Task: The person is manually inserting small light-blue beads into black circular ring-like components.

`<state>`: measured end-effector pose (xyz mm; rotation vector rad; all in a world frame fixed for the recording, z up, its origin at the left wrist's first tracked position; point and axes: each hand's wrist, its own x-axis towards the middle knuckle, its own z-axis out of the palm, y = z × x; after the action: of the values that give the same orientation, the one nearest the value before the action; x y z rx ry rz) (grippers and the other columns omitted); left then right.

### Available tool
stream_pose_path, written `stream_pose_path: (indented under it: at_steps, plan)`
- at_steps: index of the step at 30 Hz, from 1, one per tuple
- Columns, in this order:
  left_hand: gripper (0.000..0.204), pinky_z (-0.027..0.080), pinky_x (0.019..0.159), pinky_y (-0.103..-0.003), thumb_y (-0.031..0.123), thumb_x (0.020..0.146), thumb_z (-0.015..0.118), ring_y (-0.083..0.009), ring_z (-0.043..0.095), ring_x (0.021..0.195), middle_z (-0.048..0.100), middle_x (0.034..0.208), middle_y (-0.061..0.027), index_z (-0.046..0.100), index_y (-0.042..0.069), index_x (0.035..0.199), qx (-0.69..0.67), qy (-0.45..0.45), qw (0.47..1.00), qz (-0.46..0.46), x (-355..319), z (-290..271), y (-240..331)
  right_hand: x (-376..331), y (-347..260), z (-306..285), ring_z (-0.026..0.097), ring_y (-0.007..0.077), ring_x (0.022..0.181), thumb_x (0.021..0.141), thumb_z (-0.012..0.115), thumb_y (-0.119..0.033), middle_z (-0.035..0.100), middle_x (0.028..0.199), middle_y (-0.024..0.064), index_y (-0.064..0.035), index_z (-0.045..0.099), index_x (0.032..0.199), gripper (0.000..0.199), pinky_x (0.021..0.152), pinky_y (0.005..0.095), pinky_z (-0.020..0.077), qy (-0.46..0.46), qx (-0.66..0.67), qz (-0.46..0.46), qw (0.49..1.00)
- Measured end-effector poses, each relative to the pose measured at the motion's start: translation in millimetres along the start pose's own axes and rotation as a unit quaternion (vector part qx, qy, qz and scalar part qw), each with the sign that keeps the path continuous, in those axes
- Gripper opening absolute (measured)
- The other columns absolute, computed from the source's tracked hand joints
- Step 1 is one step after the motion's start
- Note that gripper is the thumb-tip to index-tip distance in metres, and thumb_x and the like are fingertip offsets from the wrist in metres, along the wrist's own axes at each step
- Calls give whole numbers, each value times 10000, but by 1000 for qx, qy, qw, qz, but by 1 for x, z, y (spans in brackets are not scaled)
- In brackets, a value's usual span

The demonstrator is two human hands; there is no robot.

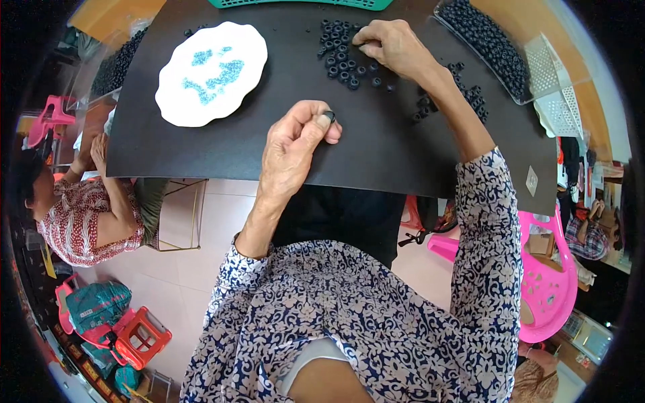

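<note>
My left hand (290, 146) is over the near part of the dark table, pinching a small black ring (331, 116) between thumb and forefinger. Farther off and to the right, my right hand (398, 52) reaches to the edge of a loose pile of small black ring-shaped parts (343, 66). Its thumb and fingers are closed together at the tips; whatever they grip is hidden. To the left lies a white scalloped plate (176, 107) with scattered clusters of tiny bluish pieces (232, 70).
Another group of black parts (474, 101) lies under my right forearm. A clear tray (514, 91) full of them stands at the far right beside a white perforated basket (564, 111). A green basket (302, 3) is at the back. Another person (94, 215) sits at the left.
</note>
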<state>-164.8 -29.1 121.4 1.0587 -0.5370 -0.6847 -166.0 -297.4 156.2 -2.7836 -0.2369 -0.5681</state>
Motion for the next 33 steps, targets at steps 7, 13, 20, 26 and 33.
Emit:
stream_pose_path:
  at_steps: [7, 13, 20, 26, 33]
  plan:
    - [141, 493, 780, -256, 91, 964, 524, -111, 587, 785, 631, 858, -69, 582, -34, 994, 14, 6, 1000, 8, -2, -4, 0, 1, -49, -19, 637, 169, 656, 792, 670, -68, 662, 718, 92, 1, 689, 943, 167, 663, 290, 515, -34, 14, 117, 992]
    - [173, 504, 776, -260, 99, 961, 529, -122, 601, 782, 647, 859, -81, 593, -45, 1031, -1, 10, 1000, 14, 6, 2, -7, -61, -108, -11, 673, 139, 844, 855, 651, 5, 668, 920, 76, 47, 633, 976, 130, 777, 255, 551, 59, 481, 244, 840]
    - [186, 505, 775, -254, 104, 959, 534, -122, 604, 781, 649, 853, -76, 592, -50, 1044, 19, 14, 1000, 12, 6, 4, -7, -95, -120, 6, 689, 183, 901, 864, 640, 14, 693, 986, 118, 46, 657, 1070, 209, 824, 271, 554, 89, 559, 279, 776]
    - [176, 502, 775, -246, 98, 961, 528, -115, 601, 789, 641, 851, -66, 589, -49, 1036, 70, 4, 998, 10, 4, 11, -5, -99, -118, 5, 687, 189, 920, 876, 608, 37, 692, 998, 119, 43, 660, 1081, 211, 855, 284, 552, 90, 545, 259, 792]
    - [160, 492, 774, -238, 97, 964, 527, -99, 591, 806, 627, 844, -51, 590, -37, 1025, 86, -11, 996, 18, 1, 17, -4, -103, -116, 4, 685, 166, 893, 855, 629, 63, 685, 972, 86, 33, 661, 1018, 169, 836, 264, 544, 99, 578, 244, 772]
